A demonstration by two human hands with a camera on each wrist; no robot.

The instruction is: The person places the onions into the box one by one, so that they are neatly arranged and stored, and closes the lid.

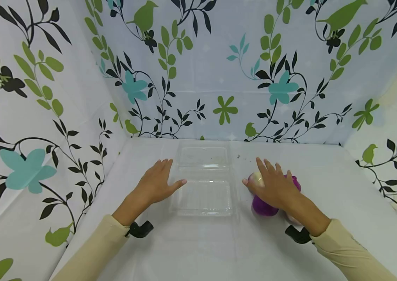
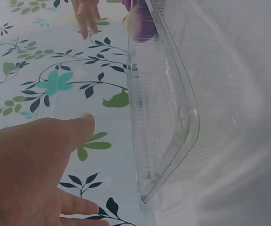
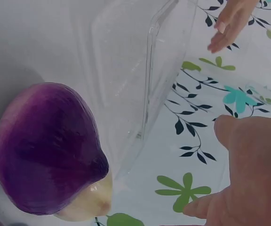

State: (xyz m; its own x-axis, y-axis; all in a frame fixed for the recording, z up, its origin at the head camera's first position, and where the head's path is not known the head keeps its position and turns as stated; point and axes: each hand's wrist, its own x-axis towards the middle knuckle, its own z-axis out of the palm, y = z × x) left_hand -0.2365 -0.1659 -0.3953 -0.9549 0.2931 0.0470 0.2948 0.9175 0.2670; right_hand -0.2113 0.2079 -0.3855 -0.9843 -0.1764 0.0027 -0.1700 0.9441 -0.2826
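A clear plastic clamshell container (image 1: 203,197) lies unfolded on the white table, its two halves one behind the other. Left of it, my left hand (image 1: 157,183) is held with fingers extended and thumb apart, holding nothing. My right hand (image 1: 273,185) spreads over a small group of onions and partly hides them; whether it touches any cannot be told. A dark purple onion (image 3: 48,148) looms large in the right wrist view, with a pale onion (image 3: 91,200) just behind it. Another purple one (image 1: 296,183) peeks out right of the hand.
The white table (image 1: 198,246) is enclosed by a patterned cloth (image 1: 202,70) with birds, leaves and flowers at the back and sides. Small dark specks (image 1: 239,156) mark the tabletop right of the container. Black wrist mounts (image 1: 141,229) sit at both cuffs.
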